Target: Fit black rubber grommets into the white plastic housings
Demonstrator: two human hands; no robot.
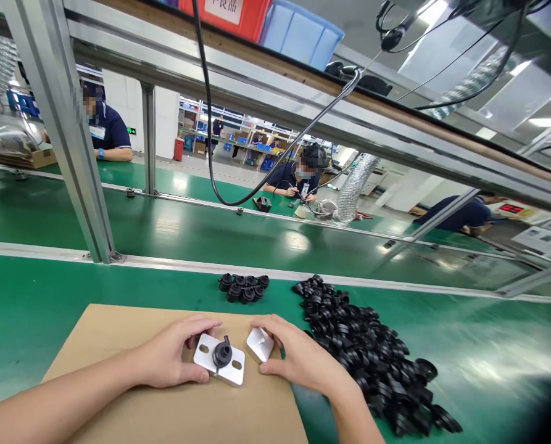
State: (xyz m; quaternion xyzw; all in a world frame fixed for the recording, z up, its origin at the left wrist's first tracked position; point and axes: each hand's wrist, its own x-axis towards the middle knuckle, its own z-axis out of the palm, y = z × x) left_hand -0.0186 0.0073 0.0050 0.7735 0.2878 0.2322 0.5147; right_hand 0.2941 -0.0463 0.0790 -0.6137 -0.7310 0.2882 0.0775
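My left hand (168, 354) pinches a white plate (219, 359) carrying 1 black part (222, 353), over the cardboard sheet (118, 345). My right hand (298, 357) grips a second white piece (260, 343) just beside it. Black parts: small cluster (244, 288), big heap (372, 351) on green belt (34, 296).

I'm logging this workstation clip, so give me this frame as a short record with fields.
left hand: grips a white plate with a black part seated on it
right hand: holds a second white plate
under the hands: cardboard sheet on the green table
right of the hands: large pile of black parts
behind the hands: small cluster of black parts
background: other people seated across the green conveyor
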